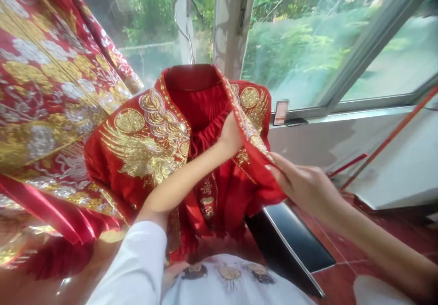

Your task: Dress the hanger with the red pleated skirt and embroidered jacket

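Note:
A red jacket (147, 136) with gold embroidery hangs in front of me from a metal hanger (190, 44). Its front is parted, and gathered red cloth (208, 108) shows inside. My left hand (232, 134) reaches across into the opening, under the jacket's right-side front edge; its fingers are hidden behind that edge. Lower down on the same edge, my right hand (297, 177) pinches the embroidered border and draws it out to the right. The red lining side of this flap is partly turned toward me.
A red, gold and silver patterned garment (44, 76) hangs close at left. Windows (308, 54) stand behind, with a phone-like object (281, 112) on the sill. A black panel with a metal edge (301, 236) lies low at right. A reddish pole (390, 136) slants at far right.

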The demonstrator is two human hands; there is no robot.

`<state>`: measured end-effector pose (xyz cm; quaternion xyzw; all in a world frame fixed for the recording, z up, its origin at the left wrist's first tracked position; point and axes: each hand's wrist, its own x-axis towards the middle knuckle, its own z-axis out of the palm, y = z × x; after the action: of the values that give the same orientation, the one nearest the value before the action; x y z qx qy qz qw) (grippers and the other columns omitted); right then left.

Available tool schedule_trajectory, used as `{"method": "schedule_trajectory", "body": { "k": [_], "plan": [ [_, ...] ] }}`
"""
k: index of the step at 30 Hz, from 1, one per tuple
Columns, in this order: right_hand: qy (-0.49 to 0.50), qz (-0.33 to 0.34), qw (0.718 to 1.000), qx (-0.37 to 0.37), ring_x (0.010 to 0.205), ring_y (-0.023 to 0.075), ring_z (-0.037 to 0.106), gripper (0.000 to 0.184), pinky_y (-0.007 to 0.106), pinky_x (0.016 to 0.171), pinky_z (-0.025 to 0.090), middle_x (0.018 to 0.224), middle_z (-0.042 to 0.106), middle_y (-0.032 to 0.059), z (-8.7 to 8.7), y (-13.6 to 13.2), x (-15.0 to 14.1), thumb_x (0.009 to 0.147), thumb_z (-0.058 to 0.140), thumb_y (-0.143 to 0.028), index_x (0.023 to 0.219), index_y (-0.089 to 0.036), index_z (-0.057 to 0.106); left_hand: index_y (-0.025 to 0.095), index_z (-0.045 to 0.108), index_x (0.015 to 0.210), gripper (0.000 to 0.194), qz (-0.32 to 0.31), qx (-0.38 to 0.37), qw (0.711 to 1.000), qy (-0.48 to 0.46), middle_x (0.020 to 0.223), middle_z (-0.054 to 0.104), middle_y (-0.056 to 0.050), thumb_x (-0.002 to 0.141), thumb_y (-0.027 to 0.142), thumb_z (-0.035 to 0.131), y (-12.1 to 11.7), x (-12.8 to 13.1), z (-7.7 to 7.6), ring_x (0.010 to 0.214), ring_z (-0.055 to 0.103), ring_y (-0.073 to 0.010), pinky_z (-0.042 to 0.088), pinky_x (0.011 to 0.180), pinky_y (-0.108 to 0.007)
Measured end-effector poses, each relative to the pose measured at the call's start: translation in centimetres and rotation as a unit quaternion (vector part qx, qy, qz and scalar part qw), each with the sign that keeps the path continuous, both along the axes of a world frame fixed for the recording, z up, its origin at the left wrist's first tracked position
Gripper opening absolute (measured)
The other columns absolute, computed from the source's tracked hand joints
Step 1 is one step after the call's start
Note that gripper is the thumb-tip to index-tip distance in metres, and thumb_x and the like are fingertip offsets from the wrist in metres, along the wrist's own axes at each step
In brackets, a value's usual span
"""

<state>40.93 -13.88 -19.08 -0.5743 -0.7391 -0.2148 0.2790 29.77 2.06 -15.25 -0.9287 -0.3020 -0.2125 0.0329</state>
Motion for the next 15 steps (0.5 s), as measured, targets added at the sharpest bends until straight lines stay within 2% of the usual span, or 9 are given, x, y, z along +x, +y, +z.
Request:
{"method": "schedule_trajectory", "body": {
  "k": [2, 4, 6, 7, 8, 10, 12, 13, 15],
  "plan": [
    [-0.005, 0.022, 0.999, -0.050, 0.050, 0.0206, 0.064, 0.043, 0.030, 0.042, 0.042, 0.066, 0.069, 0.0043, -1.0, 1.0, -0.7, 0.096, 0.030, -0.032, 0.116, -0.023, 0.067, 0.020, 0.066, 0.114, 0.036, -0.008, -0.022, 0.997, 0.073, 0.121, 0.064, -0.005, 0.086, 0.013, 0.045, -2.4, -2.9, 0.3, 0.127, 0.049, -0.0256, 0.037, 0.111, -0.053],
    [-0.013, 0.073, 0.993, -0.095, 0.053, 0.0219, 0.066, 0.042, 0.032, 0.043, 0.046, 0.068, 0.070, 0.0030, -0.7, 1.9, -1.1, 0.096, 0.033, -0.040, 0.112, -0.026, 0.069, 0.022, 0.070, 0.104, 0.028, -0.041, -0.048, 0.988, 0.138, 0.118, 0.067, -0.005, 0.082, 0.016, 0.054, -4.9, -6.8, 2.0, 0.124, 0.053, -0.0259, 0.038, 0.112, -0.047],
    [0.011, 0.140, 0.985, -0.102, 0.059, 0.0214, 0.068, 0.036, 0.033, 0.049, 0.052, 0.076, 0.072, 0.0011, 1.3, 3.1, -1.3, 0.093, 0.042, -0.047, 0.104, -0.029, 0.072, 0.026, 0.071, 0.098, 0.023, -0.096, -0.078, 0.977, 0.172, 0.110, 0.070, 0.001, 0.089, 0.021, 0.051, -7.0, -11.0, 5.0, 0.108, 0.062, -0.0177, 0.049, 0.100, -0.031],
    [0.036, 0.163, 0.983, -0.076, 0.064, 0.0210, 0.069, 0.032, 0.033, 0.055, 0.055, 0.083, 0.073, 0.0004, 2.9, 3.9, -1.2, 0.092, 0.046, -0.048, 0.102, -0.031, 0.072, 0.027, 0.070, 0.099, 0.025, -0.108, -0.105, 0.976, 0.156, 0.107, 0.071, 0.002, 0.093, 0.027, 0.046, -7.7, -12.9, 6.8, 0.100, 0.065, -0.0158, 0.052, 0.092, -0.029],
    [0.063, 0.176, 0.982, -0.040, 0.074, 0.0208, 0.070, 0.029, 0.035, 0.066, 0.058, 0.092, 0.073, 0.0005, 4.7, 4.8, -1.2, 0.091, 0.049, -0.046, 0.104, -0.031, 0.071, 0.029, 0.069, 0.104, 0.027, -0.098, -0.098, 0.986, 0.095, 0.108, 0.070, 0.003, 0.095, 0.032, 0.044, -7.9, -14.5, 8.6, 0.098, 0.064, -0.0152, 0.051, 0.090, -0.028],
    [0.092, 0.167, 0.981, 0.039, 0.102, 0.0233, 0.066, 0.031, 0.043, 0.091, 0.054, 0.115, 0.068, 0.0033, 8.7, 7.1, -1.4, 0.090, 0.053, -0.041, 0.116, -0.028, 0.066, 0.027, 0.065, 0.112, 0.031, -0.008, -0.046, 0.997, -0.064, 0.108, 0.070, 0.002, 0.097, 0.041, 0.041, -7.2, -16.8, 11.8, 0.103, 0.060, -0.0176, 0.048, 0.094, -0.033],
    [0.091, 0.173, 0.980, 0.037, 0.122, 0.0254, 0.054, 0.045, 0.046, 0.108, 0.040, 0.133, 0.056, 0.0072, 12.1, 9.7, -1.9, 0.087, 0.061, -0.036, 0.129, -0.020, 0.057, 0.024, 0.063, 0.112, 0.031, 0.088, -0.009, 0.987, -0.136, 0.096, 0.069, 0.002, 0.095, 0.045, 0.046, -5.0, -18.1, 13.8, 0.103, 0.054, -0.0202, 0.044, 0.097, -0.039],
    [0.093, 0.193, 0.977, -0.005, 0.121, 0.0236, 0.053, 0.050, 0.043, 0.109, 0.039, 0.135, 0.054, 0.0077, 13.4, 10.9, -2.3, 0.088, 0.062, -0.033, 0.133, -0.017, 0.052, 0.022, 0.064, 0.105, 0.030, 0.117, -0.012, 0.984, -0.131, 0.086, 0.067, 0.003, 0.093, 0.045, 0.051, -3.7, -18.5, 14.3, 0.097, 0.052, -0.0196, 0.043, 0.096, -0.040],
    [0.115, 0.213, 0.966, -0.085, 0.099, 0.0155, 0.058, 0.034, 0.035, 0.101, 0.044, 0.113, 0.064, 0.0051, 14.9, 12.8, -3.2, 0.092, 0.057, -0.029, 0.122, -0.014, 0.058, 0.019, 0.065, 0.090, 0.033, 0.125, -0.060, 0.985, -0.104, 0.071, 0.058, 0.003, 0.091, 0.049, 0.052, -1.5, -18.8, 14.5, 0.083, 0.047, -0.0157, 0.044, 0.093, -0.041]
  ]
}}
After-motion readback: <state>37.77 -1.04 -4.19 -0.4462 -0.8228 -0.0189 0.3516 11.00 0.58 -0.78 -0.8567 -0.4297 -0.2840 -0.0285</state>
